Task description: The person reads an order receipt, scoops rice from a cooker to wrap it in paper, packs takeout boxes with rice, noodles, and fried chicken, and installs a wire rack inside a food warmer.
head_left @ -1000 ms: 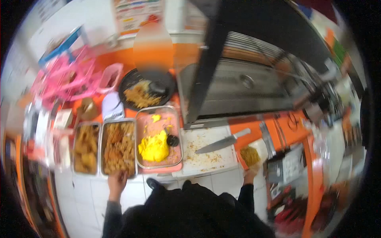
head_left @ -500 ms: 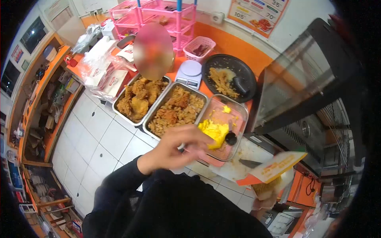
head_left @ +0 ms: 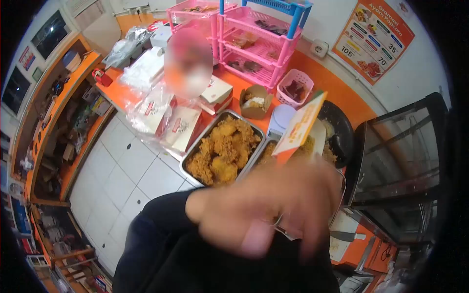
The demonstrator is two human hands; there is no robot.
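My left hand (head_left: 244, 215) is large and smeared by motion in front of my chest, so I cannot tell how its fingers stand. Behind it, mostly covered, my right hand (head_left: 320, 173) grips a white, orange and yellow paper food box (head_left: 302, 124) with its printed flap up; crumbly yellowish food shows inside. The box is above the second steel tray and beside the black pan (head_left: 344, 127). A steel tray of fried chicken (head_left: 227, 149) lies left of the hands. My hands largely hide the second tray (head_left: 266, 154) and the wire-rimmed tray (head_left: 344, 183).
Behind are a kitchen scale (head_left: 282, 117), an open brown box with food (head_left: 255, 101), a pink basket (head_left: 294, 88) and pink shelves (head_left: 259, 46). White boxes (head_left: 181, 128) in plastic stand left. A glass-doored cabinet (head_left: 398, 151) and a knife (head_left: 348, 236) are right.
The food box has risen leftward from the lower right to above the trays. My left hand has moved right and nearer the camera. The view has shifted, showing more of the shelves and poster.
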